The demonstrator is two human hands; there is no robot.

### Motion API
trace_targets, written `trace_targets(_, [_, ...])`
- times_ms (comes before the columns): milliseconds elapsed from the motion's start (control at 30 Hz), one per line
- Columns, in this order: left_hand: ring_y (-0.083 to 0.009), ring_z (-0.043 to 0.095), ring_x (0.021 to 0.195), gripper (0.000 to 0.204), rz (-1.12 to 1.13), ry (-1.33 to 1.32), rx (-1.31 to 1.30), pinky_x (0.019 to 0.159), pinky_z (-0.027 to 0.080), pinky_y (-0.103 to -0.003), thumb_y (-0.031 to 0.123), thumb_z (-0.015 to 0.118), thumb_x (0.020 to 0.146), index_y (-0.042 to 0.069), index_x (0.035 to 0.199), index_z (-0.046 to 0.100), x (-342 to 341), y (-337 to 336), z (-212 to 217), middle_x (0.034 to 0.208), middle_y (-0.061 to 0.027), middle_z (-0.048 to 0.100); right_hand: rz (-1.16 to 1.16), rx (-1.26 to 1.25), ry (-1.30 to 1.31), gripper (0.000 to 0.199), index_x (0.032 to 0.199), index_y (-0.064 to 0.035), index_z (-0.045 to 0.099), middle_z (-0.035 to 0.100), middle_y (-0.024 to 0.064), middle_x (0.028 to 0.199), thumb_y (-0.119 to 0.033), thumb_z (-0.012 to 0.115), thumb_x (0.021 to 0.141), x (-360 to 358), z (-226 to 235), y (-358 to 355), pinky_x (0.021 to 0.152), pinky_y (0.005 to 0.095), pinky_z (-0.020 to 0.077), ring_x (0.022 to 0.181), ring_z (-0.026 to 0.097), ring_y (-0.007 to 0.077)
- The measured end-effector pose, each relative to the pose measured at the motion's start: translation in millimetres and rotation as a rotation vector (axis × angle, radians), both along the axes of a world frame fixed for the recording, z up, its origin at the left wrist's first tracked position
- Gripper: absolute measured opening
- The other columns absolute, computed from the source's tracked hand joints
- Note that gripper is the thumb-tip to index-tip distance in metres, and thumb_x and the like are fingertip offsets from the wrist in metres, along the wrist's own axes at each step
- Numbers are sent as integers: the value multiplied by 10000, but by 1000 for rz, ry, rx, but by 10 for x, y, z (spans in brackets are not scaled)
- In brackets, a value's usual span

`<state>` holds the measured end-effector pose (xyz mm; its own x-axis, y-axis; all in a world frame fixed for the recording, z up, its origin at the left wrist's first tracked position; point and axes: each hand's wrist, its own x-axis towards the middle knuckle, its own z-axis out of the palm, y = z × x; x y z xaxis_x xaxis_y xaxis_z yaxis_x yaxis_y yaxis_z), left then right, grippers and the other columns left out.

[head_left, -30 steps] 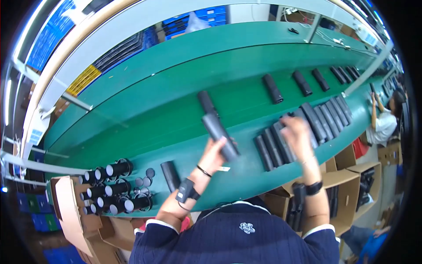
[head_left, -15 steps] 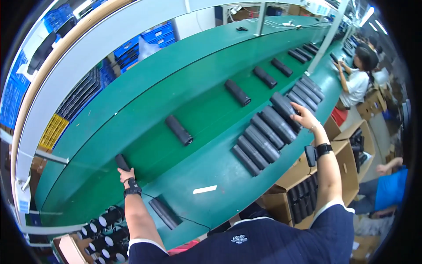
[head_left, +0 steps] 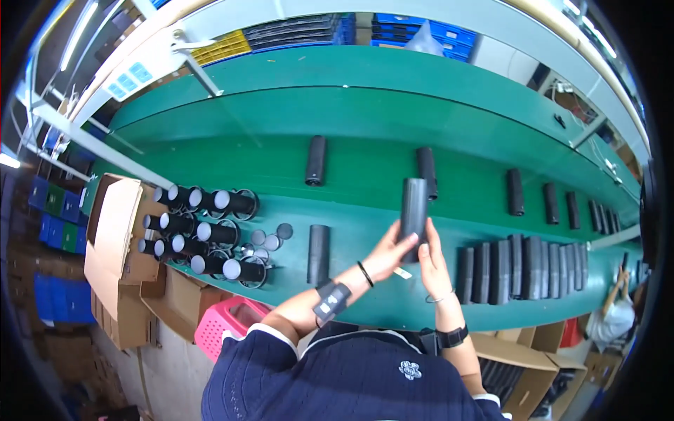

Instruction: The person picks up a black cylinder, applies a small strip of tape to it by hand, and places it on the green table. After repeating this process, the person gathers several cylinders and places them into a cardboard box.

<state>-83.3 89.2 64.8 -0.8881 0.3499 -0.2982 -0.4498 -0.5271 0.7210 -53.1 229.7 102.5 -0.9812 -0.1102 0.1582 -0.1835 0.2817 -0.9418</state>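
Note:
A smooth dark grey cylinder (head_left: pixel 414 200) is held upright between my two hands, above the front part of the green bench (head_left: pixel 365 281). My left hand (head_left: pixel 390 252) grips its lower left side, thumb across the front. On the lower right side, my right hand (head_left: pixel 434 265) closes against it with the fingers up along the tube. The cylinder's lower end is partly hidden by the fingers. Nearest on the left, another black cylinder (head_left: pixel 319 254) lies on the bench. To the right of my hands lies a row of several similar cylinders (head_left: pixel 500 270) side by side.
Beyond the bench, spaced black cylinders (head_left: pixel 316 161) lie on a sunken green strip. At left are several black round parts with white ends (head_left: pixel 240 202), loose discs (head_left: pixel 272 242) and a cardboard box (head_left: pixel 105 238). A pink stool (head_left: pixel 217 330) stands below; a co-worker (head_left: pixel 613 323) is far right.
My view has swung left. My hands, previously far apart on separate cylinders, are now together on one raised cylinder. The left hand has left the sunken strip; the right has left the row.

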Motion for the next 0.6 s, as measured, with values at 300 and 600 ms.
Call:
trace_targets(300, [-393,635,991,719,689,267,-1424,802,528,-451,250,754,690,5,1291,443,-1984,-2894,-708,1095,-257,609,79,227,-156,247,1130,-64,654,638,144,1097,-142,604,901,201,11,317,861,354,475,1026,596,271])
trace_targets(600, [-273,563,1153,705,443,-467,-2270,904,427,-525,436,668,846,225,1415,309,-2199,-3298,-1186,1306,-68,523,-361,456,-47,197,1027,-28,674,665,140,939,-107,669,847,674,159,1123,745,348,499,892,632,256])
